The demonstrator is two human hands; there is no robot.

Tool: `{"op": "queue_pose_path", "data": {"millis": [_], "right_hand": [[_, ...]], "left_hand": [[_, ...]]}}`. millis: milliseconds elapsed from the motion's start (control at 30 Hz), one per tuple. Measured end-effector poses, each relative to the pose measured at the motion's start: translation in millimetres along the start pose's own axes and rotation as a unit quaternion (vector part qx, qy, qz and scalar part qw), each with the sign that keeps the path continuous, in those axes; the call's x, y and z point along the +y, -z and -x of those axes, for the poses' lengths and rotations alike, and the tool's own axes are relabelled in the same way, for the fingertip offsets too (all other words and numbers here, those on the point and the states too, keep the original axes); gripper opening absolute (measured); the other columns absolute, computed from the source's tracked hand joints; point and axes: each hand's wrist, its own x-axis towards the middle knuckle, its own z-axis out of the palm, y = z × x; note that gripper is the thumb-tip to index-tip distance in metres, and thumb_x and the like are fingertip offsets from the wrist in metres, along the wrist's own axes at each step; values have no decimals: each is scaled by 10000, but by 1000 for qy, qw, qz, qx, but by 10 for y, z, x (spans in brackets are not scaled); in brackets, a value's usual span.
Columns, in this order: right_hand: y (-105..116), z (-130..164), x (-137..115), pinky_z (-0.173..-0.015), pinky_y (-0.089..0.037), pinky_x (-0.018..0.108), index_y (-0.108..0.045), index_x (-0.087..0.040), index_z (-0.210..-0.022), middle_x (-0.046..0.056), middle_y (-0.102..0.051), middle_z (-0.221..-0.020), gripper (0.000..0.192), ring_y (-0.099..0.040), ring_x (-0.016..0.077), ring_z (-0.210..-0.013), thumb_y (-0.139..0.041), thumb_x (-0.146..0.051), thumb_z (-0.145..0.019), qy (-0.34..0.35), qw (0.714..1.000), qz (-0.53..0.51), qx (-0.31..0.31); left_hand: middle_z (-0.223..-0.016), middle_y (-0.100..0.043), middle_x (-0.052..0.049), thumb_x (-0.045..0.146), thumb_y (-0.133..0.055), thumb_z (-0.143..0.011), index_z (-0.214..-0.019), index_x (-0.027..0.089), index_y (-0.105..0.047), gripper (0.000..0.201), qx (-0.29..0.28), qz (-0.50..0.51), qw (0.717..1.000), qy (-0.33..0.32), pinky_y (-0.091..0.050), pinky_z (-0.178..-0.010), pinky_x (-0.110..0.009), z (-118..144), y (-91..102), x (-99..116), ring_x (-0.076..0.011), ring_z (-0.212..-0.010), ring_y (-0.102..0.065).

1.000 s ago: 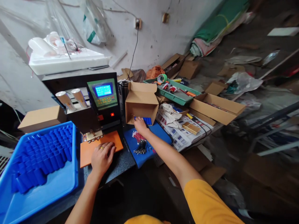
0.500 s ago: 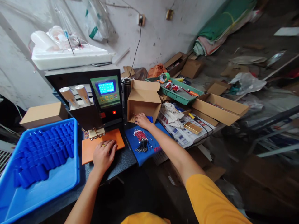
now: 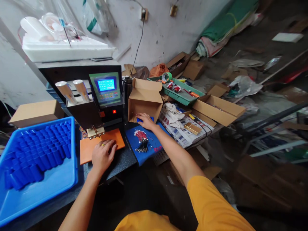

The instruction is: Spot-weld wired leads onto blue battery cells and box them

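Note:
My left hand (image 3: 103,156) rests on the orange board (image 3: 117,138), under the copper tips of the spot welder (image 3: 95,130). Its fingers are loosely bent, the thumb apart, and nothing shows in them. My right hand (image 3: 145,121) reaches to the mouth of an open cardboard box (image 3: 146,102). Its fingers and thumb are around a blue-wrapped battery pack (image 3: 151,118), partly covered by the hand. Just below lies a bundle of red and black wire leads (image 3: 142,141) on a blue cloth (image 3: 132,134).
At left a blue tray (image 3: 74,150) holds many blue-wrapped packs (image 3: 45,150). A closed carton (image 3: 36,110) stands behind it. A black flask (image 3: 127,93) is beside the box. Farther right are a green tray (image 3: 185,100), a white rag (image 3: 172,114) and an open carton (image 3: 220,110).
My right hand has shifted right within the box opening, onto the blue battery pack. The left hand stays on the board. The whole view has moved slightly.

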Motion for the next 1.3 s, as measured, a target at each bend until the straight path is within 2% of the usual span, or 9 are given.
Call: {"op": "queue_pose_path", "data": {"millis": [167,333,500,667,800,900,1100,1200,1300], "right_hand": [[97,200,-54,-786,-482,263,-749,-155,-888,53,-723,-849,175,-652,182,-818,-575,-150,-866,-129,988,-89,17],[140,527,-84,-513,-368,204,-646,-155,-593,-44,-492,-424,207,-475,110,-435,-602,-143,-794,-208,965,-132,-88],[138,709,-151,-482,-283,212,-518,-167,-443,-57,-393,-378,333,-390,87,-424,-652,-149,-748,-207,964,-117,-117],[128,740,-209,-473,-250,215,-469,-167,-426,-56,-409,-398,330,-386,77,-441,-643,-86,-695,-222,959,-136,-111],[207,800,-187,-444,-234,211,-411,-179,-439,-70,-363,-388,351,-322,65,-396,-587,-172,-743,-233,951,-173,-108],[332,848,-152,-429,-236,209,-434,-184,-477,-66,-362,-389,315,-319,67,-386,-569,-259,-751,-259,940,-217,-51],[639,876,-331,-397,-234,195,-560,-172,-612,-61,-416,-432,249,-339,69,-397,-698,-376,-644,-284,842,-435,146],[659,868,-651,-384,-210,175,-550,-180,-652,-64,-433,-478,313,-349,60,-414,-748,-420,-617,-232,788,-541,178],[532,852,-1072,-378,-210,165,-552,-183,-688,-66,-447,-497,336,-349,53,-416,-763,-441,-643,-188,754,-605,174]], "left_hand": [[-976,-754,-69,408,-547,-921,-997,229,-713,256,8,7,1000,9,-494,-800,-361,-5,11,-2,-241,-892,-672],[-950,-754,-67,435,-549,-918,-978,231,-719,273,13,7,1000,11,-492,-767,-355,-11,19,-10,-244,-873,-675],[-951,-755,-71,437,-547,-918,-971,226,-725,281,17,4,1000,10,-496,-777,-354,-8,16,-17,-244,-872,-678],[-972,-755,-82,451,-519,-925,-981,210,-725,322,-2,2,1000,19,-502,-792,-365,-1,16,-20,-253,-888,-678],[-985,-755,-90,473,-518,-910,-975,205,-730,348,-12,24,999,41,-514,-814,-381,-1,28,-32,-257,-900,-680],[-980,-755,-93,481,-536,-882,-968,201,-734,353,-15,65,995,73,-526,-821,-388,-8,46,-51,-254,-899,-684],[-953,-751,-104,515,-610,-815,-960,162,-729,400,45,251,951,177,-568,-808,-370,-1,87,143,-230,-862,-706],[-933,-756,-91,517,-635,-806,-943,165,-739,392,56,314,921,222,-578,-793,-350,9,108,426,-221,-858,-712],[-887,-762,-81,502,-673,-790,-906,168,-753,363,21,355,904,237,-577,-774,-336,-4,111,696,-214,-815,-713]]}}
